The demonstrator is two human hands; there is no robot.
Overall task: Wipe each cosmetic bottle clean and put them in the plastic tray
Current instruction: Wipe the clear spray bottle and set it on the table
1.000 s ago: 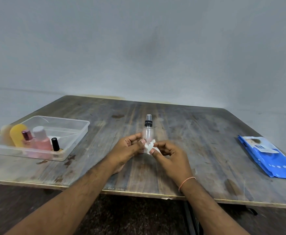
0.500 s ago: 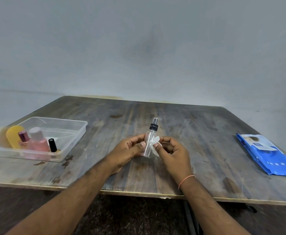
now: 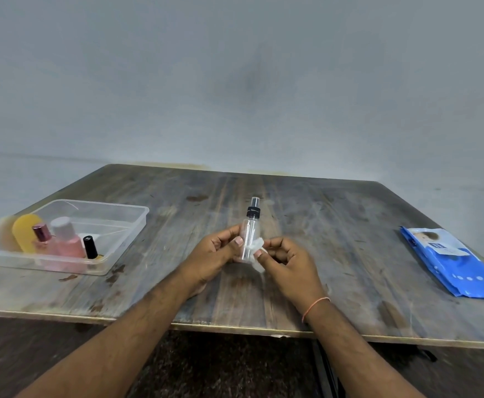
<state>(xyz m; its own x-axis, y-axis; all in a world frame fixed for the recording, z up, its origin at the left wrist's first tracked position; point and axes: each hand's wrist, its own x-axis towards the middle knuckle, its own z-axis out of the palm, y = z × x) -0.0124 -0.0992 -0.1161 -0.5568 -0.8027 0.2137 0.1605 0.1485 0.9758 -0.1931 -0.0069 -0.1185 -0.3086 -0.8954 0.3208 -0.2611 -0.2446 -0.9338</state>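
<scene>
**Clear spray bottle under wipe, tray partly filled**

Clear plastic spray bottle (image 3: 250,235) is held upright above the wooden table (image 3: 335,225), so its sides are exposed. Left hand (image 3: 216,254) grips the lower body to steady it. Right hand (image 3: 288,264) pinches a white wipe (image 3: 256,248) against the bottle's side. Plastic tray (image 3: 125,225), well to the left, holds several bottles. Blue wipe pack (image 3: 450,262) lies far right.

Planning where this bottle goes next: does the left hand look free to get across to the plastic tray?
Probably yes. The left hand grips the spray bottle, and only bare table lies between it and the plastic tray, whose right part holds no bottles.
</scene>
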